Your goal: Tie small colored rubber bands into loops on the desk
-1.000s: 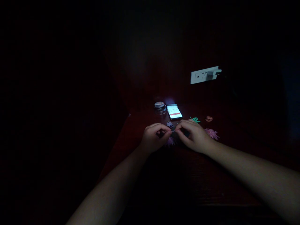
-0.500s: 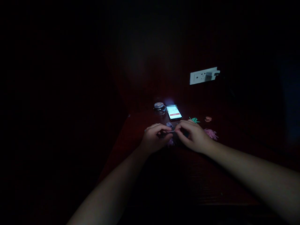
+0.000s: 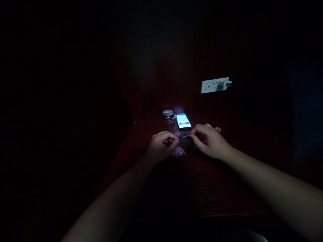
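Note:
My right hand pinches a thin pale strip that sticks out to the left from its thumb and forefinger. To the left of it, my left hand has thumb and forefinger closed together; the light is too dim to tell what is between them. A coil of pale purple bands lies just beyond the left fingertips. Below those fingertips rests a bunch of purple strips, partly covered by the hand. Orange bands show behind my right hand.
A lit phone lies on the dark red table beyond my hands. Beside it on the left stands a clear lidded jar. A white wall socket with a plug is at the back right. Most surroundings are dark.
My hands have drawn apart; the strip that spanned both sets of fingertips now shows only at the right one. My right hand now hides the green and pink bunches.

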{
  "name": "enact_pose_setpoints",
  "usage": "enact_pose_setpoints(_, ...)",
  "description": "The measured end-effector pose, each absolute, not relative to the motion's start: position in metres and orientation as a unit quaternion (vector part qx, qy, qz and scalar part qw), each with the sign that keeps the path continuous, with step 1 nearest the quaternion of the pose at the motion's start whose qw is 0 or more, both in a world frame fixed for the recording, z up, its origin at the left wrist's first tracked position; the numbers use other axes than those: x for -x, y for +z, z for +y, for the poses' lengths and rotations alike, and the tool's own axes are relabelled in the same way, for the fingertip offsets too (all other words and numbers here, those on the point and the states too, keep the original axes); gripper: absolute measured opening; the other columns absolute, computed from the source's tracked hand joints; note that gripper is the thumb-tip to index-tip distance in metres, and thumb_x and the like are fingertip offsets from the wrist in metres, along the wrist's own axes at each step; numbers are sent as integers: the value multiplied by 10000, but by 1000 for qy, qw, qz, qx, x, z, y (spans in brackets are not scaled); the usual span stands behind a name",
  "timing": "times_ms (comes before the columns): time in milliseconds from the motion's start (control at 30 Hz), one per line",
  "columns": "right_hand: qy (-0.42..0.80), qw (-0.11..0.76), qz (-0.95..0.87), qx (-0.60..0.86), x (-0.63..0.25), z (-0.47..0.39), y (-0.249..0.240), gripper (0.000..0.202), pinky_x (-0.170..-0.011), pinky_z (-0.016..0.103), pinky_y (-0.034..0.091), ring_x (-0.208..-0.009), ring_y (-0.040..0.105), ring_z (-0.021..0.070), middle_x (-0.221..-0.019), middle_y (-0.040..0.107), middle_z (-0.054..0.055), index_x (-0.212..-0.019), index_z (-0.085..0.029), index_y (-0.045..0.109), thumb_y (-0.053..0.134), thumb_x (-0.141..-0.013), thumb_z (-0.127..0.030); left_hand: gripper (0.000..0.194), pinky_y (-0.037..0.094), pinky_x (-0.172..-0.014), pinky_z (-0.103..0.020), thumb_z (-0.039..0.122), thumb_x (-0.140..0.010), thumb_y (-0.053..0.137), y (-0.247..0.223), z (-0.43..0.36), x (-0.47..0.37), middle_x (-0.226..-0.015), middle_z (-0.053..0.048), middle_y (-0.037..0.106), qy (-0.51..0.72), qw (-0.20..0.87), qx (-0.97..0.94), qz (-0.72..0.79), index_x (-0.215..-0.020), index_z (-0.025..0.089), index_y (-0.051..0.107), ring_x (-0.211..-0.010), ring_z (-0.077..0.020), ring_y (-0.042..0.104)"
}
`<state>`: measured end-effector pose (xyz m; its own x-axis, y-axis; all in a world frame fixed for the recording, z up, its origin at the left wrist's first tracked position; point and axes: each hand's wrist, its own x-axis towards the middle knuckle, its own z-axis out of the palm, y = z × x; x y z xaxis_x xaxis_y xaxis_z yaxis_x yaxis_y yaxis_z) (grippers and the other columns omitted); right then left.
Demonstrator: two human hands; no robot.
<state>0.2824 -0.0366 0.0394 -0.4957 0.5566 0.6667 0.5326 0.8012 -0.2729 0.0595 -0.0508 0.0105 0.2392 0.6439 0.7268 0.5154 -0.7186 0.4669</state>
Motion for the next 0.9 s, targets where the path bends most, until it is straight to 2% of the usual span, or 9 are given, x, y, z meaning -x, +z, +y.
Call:
enact_pose_setpoints(133, -16, 299, -879, 372, -330, -22, 53, 69, -737, 320, 399, -661, 564, 164, -765, 650, 15, -815, -199, 585, 536, -846, -236, 17, 447, -598, -230, 197, -810, 670, 8, -49, -56, -787, -11, 691, 497, 56, -778, 380, -801, 189, 683, -636, -105, 565)
enact_pose_setpoints(267, -41, 239, -865, 440, -377, -13, 38, 85, -754, 336, 411, -698, 607, 191, -803, 677, 42, -806, -200, 584, 533, -823, -265, 28, 448, -607, -228, 205, -825, 658, 6, -49, -51, -791, -9, 684, 490, 56, -779, 387, -819, 190, 681, -649, -107, 569)
enact_pose_setpoints(400, -2, 247, -852, 462, -398, -14, 22, 95, -685, 296, 411, -638, 590, 168, -744, 659, 31, -780, -201, 565, 512, -828, -264, 24, 449, -613, -227, 208, -827, 661, 5, -50, -46, -815, -9, 683, 479, 61, -783, 391, -818, 188, 671, -652, -104, 564)
enact_pose_setpoints(567, 55, 270, -823, 497, -408, -15, 26, 100, -597, 259, 381, -607, 553, 146, -725, 639, 22, -768, -195, 576, 531, -811, -272, 26, 453, -607, -224, 218, -817, 673, 2, -48, -38, -758, 5, 664, 465, 40, -767, 441, -807, 194, 669, -631, -103, 567)
enact_pose_setpoints(733, 79, 300, -829, 465, -406, -14, 24, 98, -620, 256, 381, -620, 534, 135, -724, 626, 24, -749, -180, 579, 531, -812, -239, 68, 455, -590, -219, 253, -821, 674, 1, -47, -33, -729, 6, 645, 458, 44, -759, 460, -808, 186, 670, -623, -103, 567)
enact_pose_setpoints(900, 61, 284, -854, 432, -396, -13, 16, 63, -661, 269, 384, -642, 538, 142, -722, 632, 18, -767, -185, 607, 551, -796, -193, 90, 464, -592, -225, 267, -819, 671, 2, -47, -33, -723, -1, 641, 455, 47, -757, 466, -811, 178, 674, -620, -106, 567)
